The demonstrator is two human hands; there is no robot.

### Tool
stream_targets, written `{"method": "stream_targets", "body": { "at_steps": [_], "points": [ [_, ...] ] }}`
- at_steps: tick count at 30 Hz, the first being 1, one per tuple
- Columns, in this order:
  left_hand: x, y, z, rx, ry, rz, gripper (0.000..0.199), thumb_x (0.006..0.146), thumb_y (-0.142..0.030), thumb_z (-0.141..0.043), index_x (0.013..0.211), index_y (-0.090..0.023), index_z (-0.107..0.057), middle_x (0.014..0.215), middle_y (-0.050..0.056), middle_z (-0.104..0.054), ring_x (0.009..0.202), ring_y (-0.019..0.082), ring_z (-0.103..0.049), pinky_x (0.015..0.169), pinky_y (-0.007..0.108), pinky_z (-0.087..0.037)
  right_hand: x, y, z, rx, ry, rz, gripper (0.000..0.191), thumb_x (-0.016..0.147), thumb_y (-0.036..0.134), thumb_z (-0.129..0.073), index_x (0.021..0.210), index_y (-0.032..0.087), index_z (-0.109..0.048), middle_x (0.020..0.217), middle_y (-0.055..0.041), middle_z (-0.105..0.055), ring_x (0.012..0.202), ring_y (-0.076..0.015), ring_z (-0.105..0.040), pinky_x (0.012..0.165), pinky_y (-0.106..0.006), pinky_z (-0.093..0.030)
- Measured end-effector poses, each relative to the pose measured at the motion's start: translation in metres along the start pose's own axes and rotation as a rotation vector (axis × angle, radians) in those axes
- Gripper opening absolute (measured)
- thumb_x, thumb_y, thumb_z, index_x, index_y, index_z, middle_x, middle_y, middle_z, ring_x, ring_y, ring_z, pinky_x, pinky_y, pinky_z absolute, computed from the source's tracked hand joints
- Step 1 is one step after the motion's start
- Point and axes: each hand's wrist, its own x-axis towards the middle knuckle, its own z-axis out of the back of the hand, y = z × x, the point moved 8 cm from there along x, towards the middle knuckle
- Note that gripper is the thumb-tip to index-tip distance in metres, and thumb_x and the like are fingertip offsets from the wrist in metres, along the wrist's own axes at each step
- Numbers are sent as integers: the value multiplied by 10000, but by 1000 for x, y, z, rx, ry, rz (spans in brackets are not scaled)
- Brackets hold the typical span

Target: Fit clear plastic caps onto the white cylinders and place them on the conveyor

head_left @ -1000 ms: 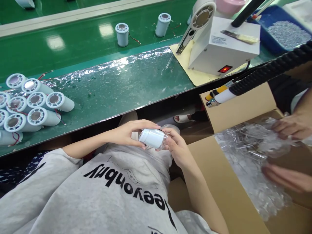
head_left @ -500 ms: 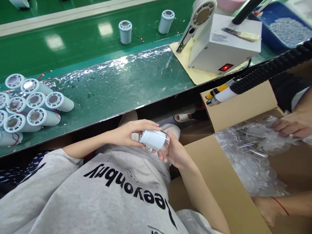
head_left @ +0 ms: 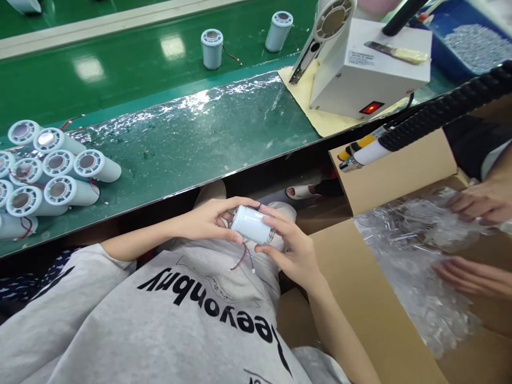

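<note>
While the left hand (head_left: 210,220) holds one end of the blue cylinder (head_left: 253,225), thumb and fingers parted to its width, the right hand (head_left: 296,248) grips the other likewise | cylinder between both, short of the edge of the bench (head_left: 188,149) | box flap (head_left: 368,298) near right forearm (head_left: 334,320) | farther, a wide stretch of bench between cylinder pile (head_left: 52,186) and white machine (head_left: 372,77)

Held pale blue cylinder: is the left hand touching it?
Touching: the head view shows the left hand gripping the pale blue cylinder, thumb against its end.
</note>
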Motion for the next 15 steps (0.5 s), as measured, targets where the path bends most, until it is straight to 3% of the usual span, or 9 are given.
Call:
{"method": "stream_targets", "body": {
  "at_steps": [3,5,10,15],
  "points": [
    [0,-6,-2,15,50,-52,764,786,-314,-853,1487,-289,-550,1471,124,-600,1234,263,-648,931,330,-589,-2,-16,-2,338,-11,-231,504,924,430,-763,1401,379,-611,1367,-51,-695,1188,-257,-708,894,-361,-656],
    [0,-4,-3,-31,78,-52,753,819,-270,-820,1511,-307,-525,1536,120,-552,1316,270,-610,1007,359,-572,-4,-23,-5,473,-27,-335,477,904,458,-779,1360,384,-656,1289,-31,-734,1077,-232,-749,875,-342,-659],
    [-2,12,-6,-202,97,33,812,825,-209,-804,1554,-319,-465,1582,126,-510,1203,228,-688,921,296,-586,-10,-31,-8,445,-7,-485,494,796,427,-882,1262,341,-746,1261,-43,-744,1027,-254,-756,884,-381,-664],
    [-1,12,-8,-227,119,28,840,806,-215,-828,1555,-317,-462,1534,130,-568,1205,236,-689,941,305,-577,-9,-32,-11,486,25,-547,562,775,545,-867,1276,323,-737,1284,-63,-741,1047,-273,-753,877,-379,-656]
  ]
}}
